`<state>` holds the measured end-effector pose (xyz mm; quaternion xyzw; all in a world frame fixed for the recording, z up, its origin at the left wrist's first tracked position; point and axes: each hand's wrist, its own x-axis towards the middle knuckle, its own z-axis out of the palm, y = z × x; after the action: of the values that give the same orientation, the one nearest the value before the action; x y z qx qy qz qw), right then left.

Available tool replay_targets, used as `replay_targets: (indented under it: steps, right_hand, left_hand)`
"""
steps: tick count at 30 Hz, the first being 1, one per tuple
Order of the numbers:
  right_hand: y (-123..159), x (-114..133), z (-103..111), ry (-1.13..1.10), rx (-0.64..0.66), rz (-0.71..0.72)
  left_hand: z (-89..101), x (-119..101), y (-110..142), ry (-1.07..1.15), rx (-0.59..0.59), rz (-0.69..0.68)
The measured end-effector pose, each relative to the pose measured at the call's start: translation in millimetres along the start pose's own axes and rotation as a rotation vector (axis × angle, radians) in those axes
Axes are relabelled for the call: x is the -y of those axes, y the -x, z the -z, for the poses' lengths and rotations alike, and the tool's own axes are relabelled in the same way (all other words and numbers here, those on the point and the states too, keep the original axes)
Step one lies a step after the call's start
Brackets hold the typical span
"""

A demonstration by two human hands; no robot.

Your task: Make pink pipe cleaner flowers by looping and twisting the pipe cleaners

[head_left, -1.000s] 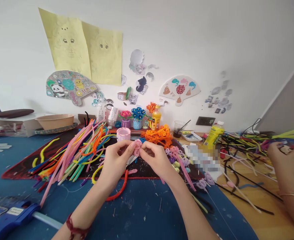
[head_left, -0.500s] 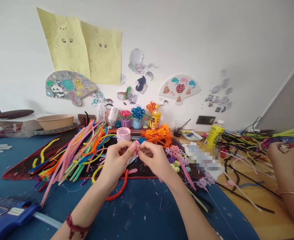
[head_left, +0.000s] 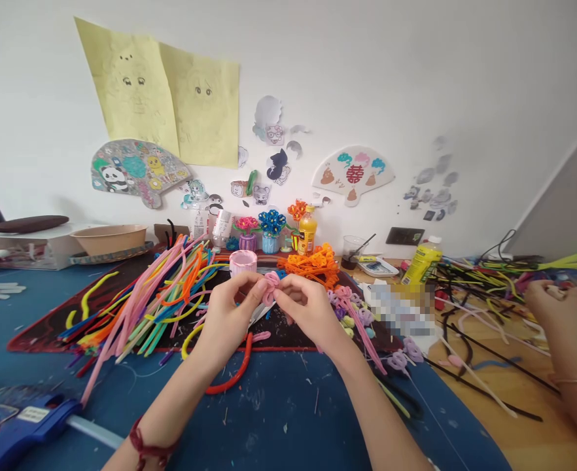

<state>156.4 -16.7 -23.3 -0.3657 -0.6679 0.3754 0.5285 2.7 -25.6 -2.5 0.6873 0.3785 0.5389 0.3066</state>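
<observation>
Between my two hands is a small pink flower of looped pipe cleaner (head_left: 271, 288), raised over the dark mat (head_left: 288, 340). My left hand (head_left: 235, 304) pinches its left side between thumb and fingers. From the other side, my right hand (head_left: 304, 306) pinches it too, fingertips close to the left ones. Just behind them stands a pink-and-white striped cup (head_left: 243, 262). Part of what look like scissors (head_left: 258, 315) shows below the hands, mostly hidden. A red pipe cleaner (head_left: 239, 376) curves beneath my left wrist.
Loose coloured pipe cleaners (head_left: 141, 297) lie in a heap at left, orange ones (head_left: 313, 265) behind my right hand. A blue glue gun (head_left: 33, 425) rests front left. Bottles and small pipe-cleaner flower pots (head_left: 271, 242) line the wall. Another person's hand (head_left: 558, 311) works at far right.
The pink flower has turned so that more of its loops face me. My right fingers have shifted slightly on it; the view has moved a little.
</observation>
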Motion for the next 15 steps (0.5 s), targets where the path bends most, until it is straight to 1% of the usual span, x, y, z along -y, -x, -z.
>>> replay_targets:
  steps: [4, 8, 10, 12, 15]
  right_hand:
    - [0.8, 3.6, 1.7, -0.137, 0.069, -0.066]
    - [1.7, 8.1, 4.0, -0.285, 0.118, -0.146]
    - [1.4, 8.5, 5.4, -0.337, 0.117, -0.177]
    - [0.7, 8.1, 6.9, -0.364, 0.099, -0.189]
    - [-0.4, 8.4, 8.5, -0.376, 0.040, -0.185]
  left_hand:
    - [1.7, -2.6, 0.9, 0.193, 0.050, 0.054]
    - [2.2, -1.5, 0.7, 0.242, 0.076, 0.084]
    - [2.3, -0.6, 0.1, 0.201, 0.078, 0.072]
    - [2.7, 0.1, -0.4, 0.104, 0.074, 0.022]
    - [4.3, 0.7, -0.1, -0.155, -0.016, -0.146]
